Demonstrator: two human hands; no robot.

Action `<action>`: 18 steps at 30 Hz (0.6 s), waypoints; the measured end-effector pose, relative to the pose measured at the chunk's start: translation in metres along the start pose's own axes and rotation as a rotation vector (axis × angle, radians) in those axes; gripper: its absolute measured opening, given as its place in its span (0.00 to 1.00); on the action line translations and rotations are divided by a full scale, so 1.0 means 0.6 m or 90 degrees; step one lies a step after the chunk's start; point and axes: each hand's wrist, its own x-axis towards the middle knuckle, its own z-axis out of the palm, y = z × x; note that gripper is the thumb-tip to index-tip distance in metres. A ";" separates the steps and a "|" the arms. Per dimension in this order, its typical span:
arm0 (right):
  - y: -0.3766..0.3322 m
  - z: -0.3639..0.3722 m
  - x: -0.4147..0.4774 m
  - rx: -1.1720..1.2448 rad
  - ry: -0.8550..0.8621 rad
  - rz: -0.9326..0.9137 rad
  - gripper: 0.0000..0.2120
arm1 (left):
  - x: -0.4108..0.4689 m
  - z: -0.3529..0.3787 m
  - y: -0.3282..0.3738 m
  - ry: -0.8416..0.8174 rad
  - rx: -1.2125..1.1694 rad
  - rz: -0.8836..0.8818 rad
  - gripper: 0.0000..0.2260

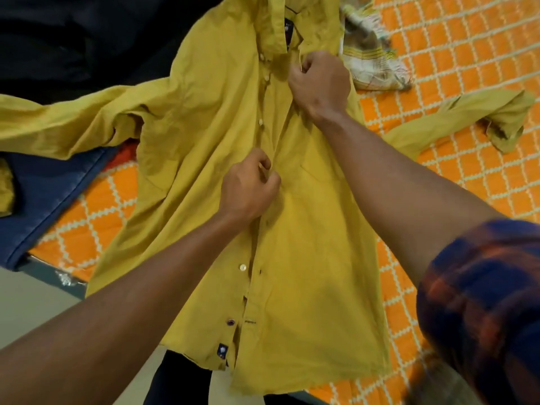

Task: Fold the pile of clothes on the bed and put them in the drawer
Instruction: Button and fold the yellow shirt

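A mustard-yellow cotton button-up shirt [306, 258] lies front side up on a bed covered by an orange bedspread with a white lattice pattern [455, 51]. Its collar points away from the viewer and its hem hangs over the near edge of the bed. One long sleeve stretches out to the left, the other lies crumpled to the right.

Both of the person's hands are on the shirt's front opening, along the line of white buttons. The left hand [248, 188] is curled, pinching the fabric edge at about mid-chest, between two buttons. The right hand [320, 83] is clenched on the fabric higher up, just below the collar. The cloth between the two hands is drawn into long creases. The right arm wears a rolled-up sleeve in a dark blue and orange plaid [482, 302].

A dark blue garment [49, 194] lies under the shirt's left sleeve, with a bit of red cloth [128, 150] showing beside it. A black heap of clothing [73, 39] fills the far left. A pale checked cloth with yellow stripes [371, 54] sits crumpled just beyond the right hand, partly under the shirt's shoulder.
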 end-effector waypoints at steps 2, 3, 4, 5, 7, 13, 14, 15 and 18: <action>-0.005 0.002 -0.008 0.017 0.007 -0.015 0.11 | 0.019 -0.022 -0.001 0.049 0.040 0.069 0.07; -0.002 0.007 -0.016 0.020 -0.017 -0.024 0.11 | 0.035 -0.031 0.000 0.068 0.059 0.099 0.08; 0.004 0.012 -0.023 0.028 -0.044 -0.027 0.10 | 0.060 -0.041 0.004 0.079 0.076 0.125 0.08; 0.012 0.022 -0.029 0.047 -0.067 -0.025 0.10 | 0.086 -0.050 0.009 0.086 0.097 0.143 0.10; 0.028 0.039 -0.032 0.105 -0.079 0.010 0.09 | 0.150 -0.065 0.023 0.077 0.161 0.161 0.15; 0.026 0.035 -0.008 0.118 -0.042 -0.019 0.15 | 0.323 -0.086 0.094 -0.029 0.433 0.296 0.30; 0.023 0.033 -0.001 0.091 -0.042 -0.044 0.15 | 0.343 -0.087 0.105 -0.052 0.485 0.318 0.31; 0.022 0.032 0.007 0.067 -0.039 -0.060 0.14 | 0.363 -0.089 0.117 -0.065 0.529 0.324 0.31; 0.018 0.029 0.030 0.007 -0.055 -0.062 0.08 | 0.414 -0.096 0.151 -0.115 0.695 0.303 0.21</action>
